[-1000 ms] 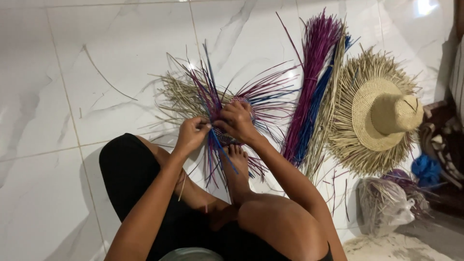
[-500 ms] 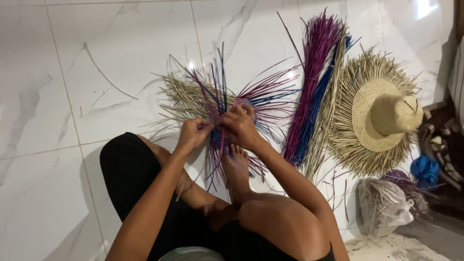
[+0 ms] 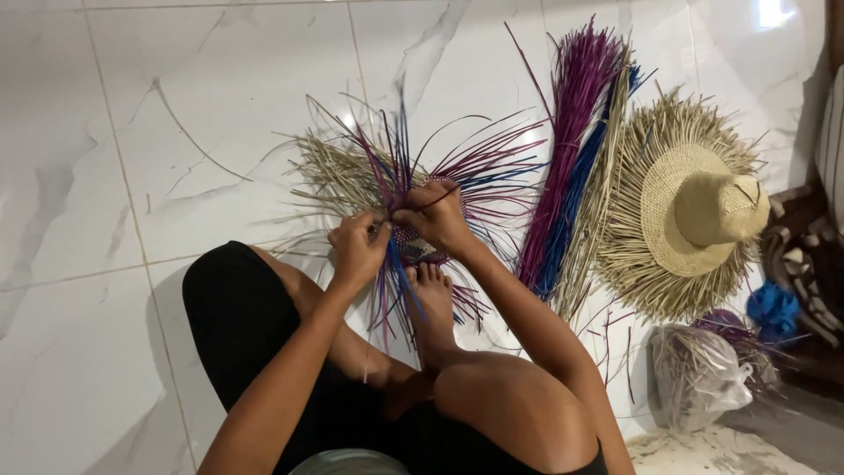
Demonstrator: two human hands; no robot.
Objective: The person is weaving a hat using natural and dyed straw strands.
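A white marbled tile floor (image 3: 132, 132) fills most of the frame. The person sits on it at lower centre, in black clothing, one bare foot (image 3: 431, 299) stretched up toward the middle.

At right centre lies a straw hat (image 3: 694, 211) with a wide brim of loose, unwoven fringe. Just left of it, running from the top of the frame down toward centre, is a long bundle (image 3: 571, 149) of purple, blue and natural straws, touching the hat's fringe.

At centre, above the foot, sits the weave (image 3: 413, 246): a small purple and blue woven patch with loose strands fanning out upward and to both sides, natural straw on its left, purple and blue on its right.

A clear plastic bag (image 3: 699, 374) of straw sits at lower right, with a blue clump (image 3: 774, 308) just above and right of it.

The left hand (image 3: 356, 246) is curled, its fingertips pinching strands at the weave's left edge. The right hand (image 3: 435, 215) rests over the woven patch, fingers closed on a thin dark strand. The two hands nearly touch.
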